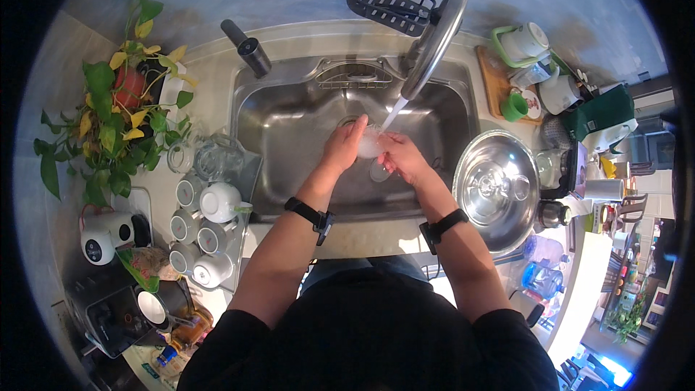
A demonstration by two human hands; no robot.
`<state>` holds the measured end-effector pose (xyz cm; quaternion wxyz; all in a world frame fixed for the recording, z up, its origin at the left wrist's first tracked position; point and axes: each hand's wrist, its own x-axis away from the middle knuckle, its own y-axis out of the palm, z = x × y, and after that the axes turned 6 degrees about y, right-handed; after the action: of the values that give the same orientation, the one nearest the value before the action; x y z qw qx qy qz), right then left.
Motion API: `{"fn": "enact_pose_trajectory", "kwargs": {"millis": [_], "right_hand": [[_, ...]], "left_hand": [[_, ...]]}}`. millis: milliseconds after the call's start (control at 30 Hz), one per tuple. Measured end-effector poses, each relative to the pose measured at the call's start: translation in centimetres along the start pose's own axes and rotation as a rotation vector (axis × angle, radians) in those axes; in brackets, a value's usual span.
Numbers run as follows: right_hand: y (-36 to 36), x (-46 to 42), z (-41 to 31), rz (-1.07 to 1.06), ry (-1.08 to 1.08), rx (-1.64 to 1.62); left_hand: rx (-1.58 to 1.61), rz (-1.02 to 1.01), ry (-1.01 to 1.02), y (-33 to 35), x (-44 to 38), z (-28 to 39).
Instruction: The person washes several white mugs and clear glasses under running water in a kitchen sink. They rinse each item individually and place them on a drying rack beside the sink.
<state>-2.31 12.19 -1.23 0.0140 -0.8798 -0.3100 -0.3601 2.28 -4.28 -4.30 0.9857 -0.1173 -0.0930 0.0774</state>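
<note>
Over the stainless steel sink [304, 174], a clear drinking glass [370, 144] is held between my two hands, its surface whitish with water or suds. My left hand [343, 145] cups its left side, thumb up. On the other side my right hand [403, 156] grips it with bent fingers. A clear round disc [379, 170], perhaps the glass's foot, shows just below; how it joins is hidden. Water [395, 114] runs from the metal faucet [434, 43] onto the glass near my right fingers.
A steel basin [461, 190] holding clear glassware [488, 187] stands right of the sink. Upturned mugs [220, 202] and a glass pitcher [220, 157] crowd a drying tray [251, 174] at left. A black rack [388, 8] hangs behind; a wooden board [491, 89] carries cups.
</note>
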Motion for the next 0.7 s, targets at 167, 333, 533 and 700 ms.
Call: {"fn": "enact_pose_trajectory", "kwargs": {"millis": [167,333,533,700], "right_hand": [[0.5,-0.5,2.1,0.439,-0.312,-0.112],[1.7,0.6,1.1,0.698,-0.842,0.804],[1.2,-2.0,-1.0,0.638,-0.290,0.765],[1.1,-2.8,-3.0,0.545,-0.203,0.438]], "left_hand": [[0.068,0.062,0.131,1.7,-0.4,0.6],[0.414,-0.109,-0.153,2.2,0.5,0.7],[0.589,-0.261,-0.200,1.6,2.3,1.5],[0.202,-0.121,0.240,2.2,2.0,0.6]]}}
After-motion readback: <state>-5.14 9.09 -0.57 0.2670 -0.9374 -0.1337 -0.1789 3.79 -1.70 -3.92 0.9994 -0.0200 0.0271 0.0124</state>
